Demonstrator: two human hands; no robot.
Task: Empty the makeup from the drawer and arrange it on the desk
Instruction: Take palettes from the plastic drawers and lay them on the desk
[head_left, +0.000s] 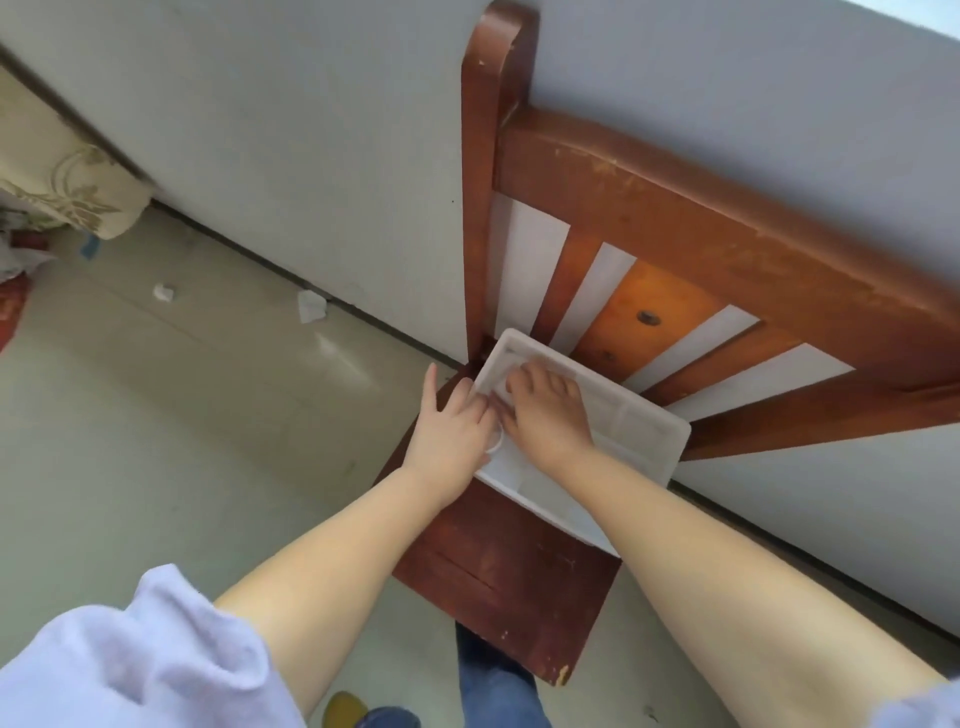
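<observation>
- On the seat of a wooden chair (511, 566) standing against a grey wall (291, 145), a white plastic drawer (644, 426) rests near the chair's slatted back, one corner touching the back post.
- Both of a person's bare arms reach down from the near side of the chair to the drawer.
- The left hand (449, 431) lies at the drawer's left edge, thumb spread outward over the seat and fingers extended toward the drawer; a small white ring-shaped object (497, 439) shows just beside its fingers, and whether the fingers curl round it cannot be told.
- The right hand (545, 410) is inside the drawer, palm down, fingers bent onto the drawer's floor near the corner closest to the chair's back; the grip of this hand on anything beneath it cannot be made out.
- What the drawer holds is hidden by the hands or too pale to tell; moulded dividers show on the drawer's floor to the right of the right hand.
- Below the chair's front edge, a leg in blue jeans (493, 686) and a yellow shoe (345, 709) are visible on the pale tiled floor (156, 441).
- Left of the chair, two crumpled scraps of white paper (310, 306) lie on the floor by the wall's base.
- Far left of the chair, patterned cream fabric (62, 182) hangs above the floor.
- A lilac sleeve (130, 665) covers the left upper arm.
</observation>
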